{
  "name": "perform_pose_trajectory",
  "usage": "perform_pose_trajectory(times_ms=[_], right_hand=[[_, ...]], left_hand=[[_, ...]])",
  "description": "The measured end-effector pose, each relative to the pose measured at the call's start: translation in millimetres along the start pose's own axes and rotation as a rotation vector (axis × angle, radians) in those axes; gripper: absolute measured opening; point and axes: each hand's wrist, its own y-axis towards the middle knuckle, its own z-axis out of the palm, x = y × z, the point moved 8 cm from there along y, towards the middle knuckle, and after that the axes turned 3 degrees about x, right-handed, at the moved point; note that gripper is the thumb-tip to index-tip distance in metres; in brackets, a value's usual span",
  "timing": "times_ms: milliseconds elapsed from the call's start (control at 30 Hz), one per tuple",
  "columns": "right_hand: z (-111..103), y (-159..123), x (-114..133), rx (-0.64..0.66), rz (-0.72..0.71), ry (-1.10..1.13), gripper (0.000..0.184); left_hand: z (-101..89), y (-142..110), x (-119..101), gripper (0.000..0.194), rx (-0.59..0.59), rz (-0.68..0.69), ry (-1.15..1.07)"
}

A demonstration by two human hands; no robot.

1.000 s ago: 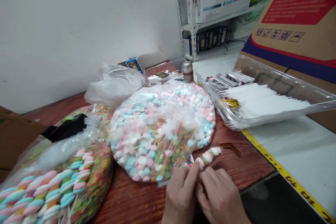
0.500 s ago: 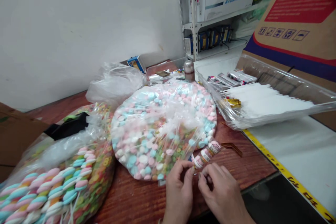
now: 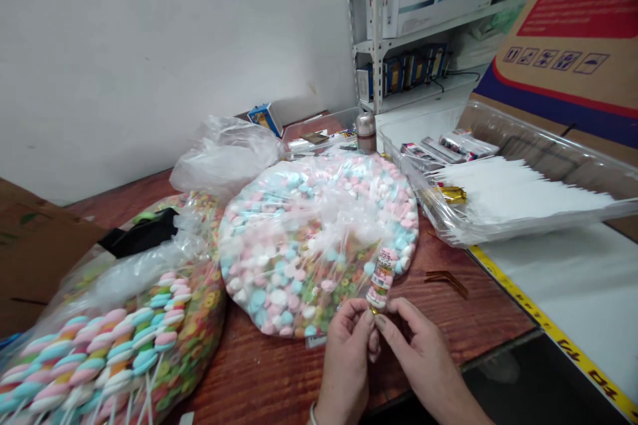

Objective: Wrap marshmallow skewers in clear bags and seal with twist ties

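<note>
Between my two hands stands a wrapped marshmallow skewer (image 3: 382, 277), nearly upright, with pink and white pieces and a printed label under clear film. My left hand (image 3: 350, 339) pinches its lower end, where a bit of gold shows. Closed at the same spot from the other side is my right hand (image 3: 416, 345), its thumb against the gold bit. Just behind lies a large clear bag of pastel marshmallows and ring gummies (image 3: 279, 292). What the fingertips cover is hidden.
Twisted marshmallow sticks (image 3: 100, 358) lie at the left on another bag of gummies. Gold twist ties (image 3: 448, 277) rest on the brown table (image 3: 264, 385). A clear tray (image 3: 498, 236) at the right holds white sticks (image 3: 533, 196). A metal shelf (image 3: 377, 33) stands behind.
The skewer has turned from leaning right to nearly upright. My hands have come together at its lower end, with the right hand now touching there. The view has shifted slightly.
</note>
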Motion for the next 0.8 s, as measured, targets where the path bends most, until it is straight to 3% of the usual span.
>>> perform_pose_trajectory(times_ms=[67,167,267,400,533,700,800], right_hand=[[-3,0,-2,-0.038,-0.002,-0.03,0.027],[-8,1,-3,-0.075,-0.021,-0.111,0.025],[-8,0,-2,-0.07,-0.058,-0.137,0.024],[-1,-1,-2,-0.011,-0.059,-0.034,0.02],[0,-1,-4,-0.052,-0.016,0.012,0.02],[2,1,-14,-0.083,0.081,0.161,0.029],[1,2,-13,-0.069,0.108,0.242,0.028]], left_hand=[[-3.5,-2,-14,0.017,-0.01,0.188,0.351],[6.6,-15,-37,0.025,0.009,0.625,0.891],[13.8,-26,-41,0.035,-0.021,0.847,1.15],[9.1,-22,-40,0.022,-0.079,0.739,1.055],[1.4,-17,-37,0.014,-0.151,0.591,0.92],[0.4,-16,-32,0.014,-0.16,0.555,0.807],[-3.1,-9,-25,0.018,-0.106,0.44,0.631]])
